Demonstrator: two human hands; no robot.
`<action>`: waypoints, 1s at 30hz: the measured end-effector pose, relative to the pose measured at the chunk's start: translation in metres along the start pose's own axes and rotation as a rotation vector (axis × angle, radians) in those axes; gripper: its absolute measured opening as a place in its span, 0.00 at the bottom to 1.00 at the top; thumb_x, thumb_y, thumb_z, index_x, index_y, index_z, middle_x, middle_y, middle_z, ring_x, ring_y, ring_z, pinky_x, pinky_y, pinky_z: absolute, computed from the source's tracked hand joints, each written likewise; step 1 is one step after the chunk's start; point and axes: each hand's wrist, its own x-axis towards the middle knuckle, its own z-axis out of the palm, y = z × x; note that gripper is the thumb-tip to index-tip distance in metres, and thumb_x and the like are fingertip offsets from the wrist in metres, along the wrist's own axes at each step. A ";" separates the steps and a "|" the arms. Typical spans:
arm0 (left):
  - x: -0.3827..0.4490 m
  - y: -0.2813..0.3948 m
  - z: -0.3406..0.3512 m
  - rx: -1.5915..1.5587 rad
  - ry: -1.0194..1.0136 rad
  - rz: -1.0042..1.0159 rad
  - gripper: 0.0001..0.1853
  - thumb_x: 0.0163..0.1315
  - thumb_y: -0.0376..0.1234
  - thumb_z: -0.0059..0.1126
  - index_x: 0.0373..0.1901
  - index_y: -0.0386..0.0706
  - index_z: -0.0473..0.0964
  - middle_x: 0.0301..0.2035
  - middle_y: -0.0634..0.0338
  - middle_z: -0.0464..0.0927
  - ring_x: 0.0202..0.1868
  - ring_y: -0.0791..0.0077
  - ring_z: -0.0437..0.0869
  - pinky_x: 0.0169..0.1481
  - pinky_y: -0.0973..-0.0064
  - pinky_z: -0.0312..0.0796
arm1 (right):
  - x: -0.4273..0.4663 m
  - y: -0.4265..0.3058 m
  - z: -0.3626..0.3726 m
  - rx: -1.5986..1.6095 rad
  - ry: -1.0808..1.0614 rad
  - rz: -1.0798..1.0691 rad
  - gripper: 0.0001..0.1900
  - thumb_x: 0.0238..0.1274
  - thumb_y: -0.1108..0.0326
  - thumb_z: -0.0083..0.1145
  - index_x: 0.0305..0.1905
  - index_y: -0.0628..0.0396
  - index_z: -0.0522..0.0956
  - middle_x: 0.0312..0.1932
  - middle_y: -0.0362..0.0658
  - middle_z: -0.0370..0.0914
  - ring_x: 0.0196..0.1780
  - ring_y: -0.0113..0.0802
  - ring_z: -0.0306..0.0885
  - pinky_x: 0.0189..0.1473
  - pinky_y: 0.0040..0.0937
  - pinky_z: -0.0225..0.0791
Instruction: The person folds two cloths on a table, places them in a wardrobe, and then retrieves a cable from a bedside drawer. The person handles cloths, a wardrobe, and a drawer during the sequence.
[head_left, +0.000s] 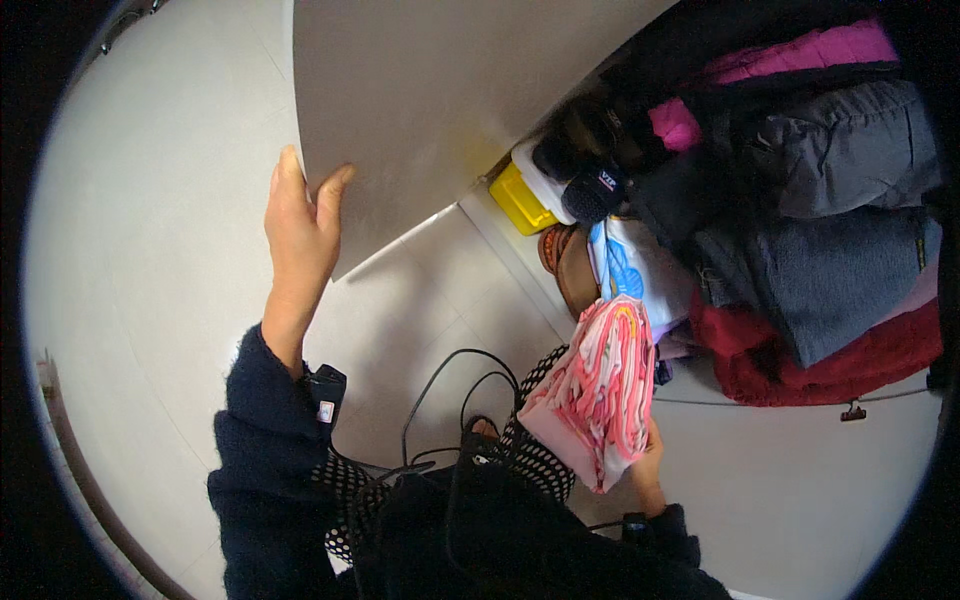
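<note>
My left hand (307, 217) grips the free edge of a pale cabinet door (405, 112), thumb on its near face and fingers round the edge. The door stands open beside a cabinet full of clothes. My right hand (649, 457), at the lower right, holds a thick folded bundle of pink and white patterned cloth (600, 382). The bundle hides most of that hand. It is in front of the cabinet's lower opening, close to a blue and white cloth (619, 262).
Dark garments (832, 255), a red fabric (780, 367) and a pink garment (810, 56) fill the cabinet. Near its base are a yellow container (521, 199), a dark cap (592, 195) and a brown sandal (576, 274). Black cables (424, 382) loop by my legs.
</note>
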 end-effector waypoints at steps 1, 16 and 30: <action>0.000 0.002 -0.004 0.014 -0.014 -0.035 0.10 0.61 0.33 0.56 0.40 0.38 0.68 0.30 0.54 0.72 0.31 0.66 0.75 0.34 0.73 0.69 | -0.002 -0.049 0.022 -0.032 -0.003 -0.097 0.27 0.53 0.77 0.59 0.60 0.60 0.67 0.53 0.43 0.73 0.54 0.31 0.71 0.58 0.30 0.63; -0.003 -0.001 -0.005 -0.013 -0.031 -0.055 0.12 0.61 0.35 0.57 0.41 0.38 0.68 0.32 0.54 0.73 0.34 0.64 0.76 0.36 0.71 0.69 | 0.011 -0.094 0.045 0.089 0.279 -0.099 0.18 0.53 0.73 0.61 0.50 0.65 0.73 0.43 0.45 0.78 0.43 0.35 0.76 0.50 0.33 0.68; -0.001 -0.002 -0.002 0.008 -0.004 -0.064 0.12 0.62 0.35 0.56 0.41 0.39 0.67 0.31 0.55 0.72 0.32 0.66 0.75 0.36 0.72 0.69 | 0.015 -0.096 0.044 0.665 0.174 0.245 0.26 0.62 0.57 0.54 0.60 0.60 0.65 0.55 0.48 0.71 0.56 0.42 0.71 0.59 0.42 0.63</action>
